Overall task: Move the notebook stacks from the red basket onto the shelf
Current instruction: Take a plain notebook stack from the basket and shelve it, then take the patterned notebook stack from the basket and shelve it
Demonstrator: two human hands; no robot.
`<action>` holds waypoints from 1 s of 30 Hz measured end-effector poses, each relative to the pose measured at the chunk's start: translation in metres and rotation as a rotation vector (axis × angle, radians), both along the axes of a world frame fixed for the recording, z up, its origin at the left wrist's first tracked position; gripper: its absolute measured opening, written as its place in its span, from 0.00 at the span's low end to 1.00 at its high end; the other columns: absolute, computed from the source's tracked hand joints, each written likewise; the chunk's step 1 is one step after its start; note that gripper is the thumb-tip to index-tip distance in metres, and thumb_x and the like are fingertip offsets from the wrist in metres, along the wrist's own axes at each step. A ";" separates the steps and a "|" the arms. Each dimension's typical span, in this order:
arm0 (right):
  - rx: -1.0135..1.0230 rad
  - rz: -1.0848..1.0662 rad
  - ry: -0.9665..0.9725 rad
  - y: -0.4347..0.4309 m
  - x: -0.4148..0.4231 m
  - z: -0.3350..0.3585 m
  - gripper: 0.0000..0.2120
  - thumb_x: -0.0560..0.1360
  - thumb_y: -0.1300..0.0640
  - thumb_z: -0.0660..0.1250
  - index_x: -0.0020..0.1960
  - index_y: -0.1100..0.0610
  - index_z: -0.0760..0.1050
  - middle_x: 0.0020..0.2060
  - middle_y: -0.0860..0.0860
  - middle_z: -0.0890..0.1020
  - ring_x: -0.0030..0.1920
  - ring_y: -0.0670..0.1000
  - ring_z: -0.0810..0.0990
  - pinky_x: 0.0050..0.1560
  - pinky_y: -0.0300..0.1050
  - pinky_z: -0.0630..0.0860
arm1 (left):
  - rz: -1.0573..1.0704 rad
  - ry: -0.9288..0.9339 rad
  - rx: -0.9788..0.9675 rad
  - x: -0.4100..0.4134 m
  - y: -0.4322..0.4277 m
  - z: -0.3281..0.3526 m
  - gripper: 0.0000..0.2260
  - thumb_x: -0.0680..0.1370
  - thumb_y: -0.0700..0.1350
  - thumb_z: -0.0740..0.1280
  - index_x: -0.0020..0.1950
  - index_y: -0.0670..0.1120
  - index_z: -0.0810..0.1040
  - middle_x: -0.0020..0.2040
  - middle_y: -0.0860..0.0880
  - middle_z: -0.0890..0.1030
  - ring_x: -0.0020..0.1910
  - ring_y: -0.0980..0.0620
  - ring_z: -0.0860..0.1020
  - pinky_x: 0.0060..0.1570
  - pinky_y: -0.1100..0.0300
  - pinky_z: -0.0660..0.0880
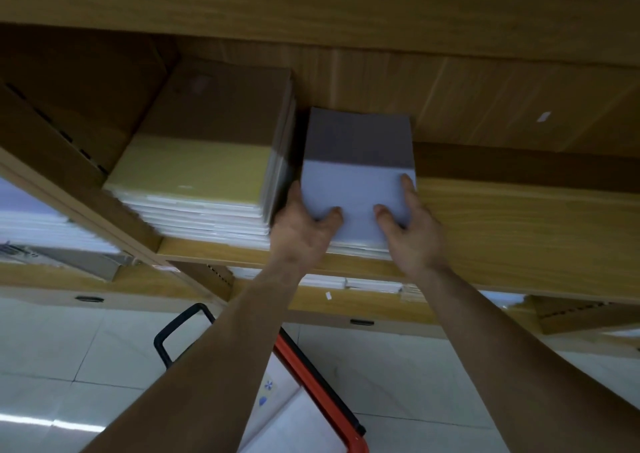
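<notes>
A stack of pale blue notebooks [356, 168] rests on the wooden shelf [519, 231], close beside a taller stack of yellow notebooks [194, 175] on its left. My left hand [304, 224] grips the blue stack's near left corner, thumb on top. My right hand [412, 224] grips its near right corner the same way. Below my arms, the red basket [318, 380] with a black handle [173, 335] stands on the floor, with white and pale blue notebooks [287, 411] still inside.
A wooden divider [86, 203] bounds the shelf on the left, with more white stacks [41, 224] beyond it. The shelf board to the right of the blue stack is bare wood. A lower shelf [381, 284] holds flat stacks. White floor tiles [69, 366] lie below.
</notes>
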State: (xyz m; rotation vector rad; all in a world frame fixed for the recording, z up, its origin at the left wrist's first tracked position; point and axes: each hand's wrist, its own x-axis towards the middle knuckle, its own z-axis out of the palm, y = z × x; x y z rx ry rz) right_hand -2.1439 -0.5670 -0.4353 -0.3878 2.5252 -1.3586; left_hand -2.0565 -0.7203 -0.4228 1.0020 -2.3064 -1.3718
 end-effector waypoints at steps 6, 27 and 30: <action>0.145 0.022 0.011 0.004 0.006 0.018 0.35 0.80 0.39 0.65 0.82 0.43 0.55 0.75 0.52 0.69 0.71 0.55 0.72 0.59 0.43 0.70 | -0.049 -0.061 0.087 0.003 -0.003 0.008 0.28 0.78 0.53 0.72 0.75 0.50 0.65 0.63 0.50 0.79 0.59 0.46 0.79 0.57 0.55 0.76; 0.526 0.076 -0.319 0.009 0.281 -0.178 0.43 0.78 0.39 0.67 0.83 0.56 0.49 0.75 0.60 0.65 0.73 0.62 0.69 0.67 0.57 0.72 | -0.297 -0.730 -0.012 0.330 -0.037 -0.200 0.26 0.78 0.57 0.68 0.75 0.50 0.70 0.71 0.49 0.76 0.68 0.48 0.75 0.66 0.51 0.74; 0.565 0.109 -0.365 -0.003 0.312 -0.243 0.43 0.77 0.39 0.68 0.82 0.58 0.54 0.76 0.60 0.65 0.74 0.62 0.67 0.70 0.56 0.69 | -0.361 -0.790 -0.026 0.344 -0.050 -0.257 0.29 0.79 0.56 0.68 0.77 0.49 0.66 0.74 0.46 0.72 0.71 0.45 0.72 0.67 0.48 0.72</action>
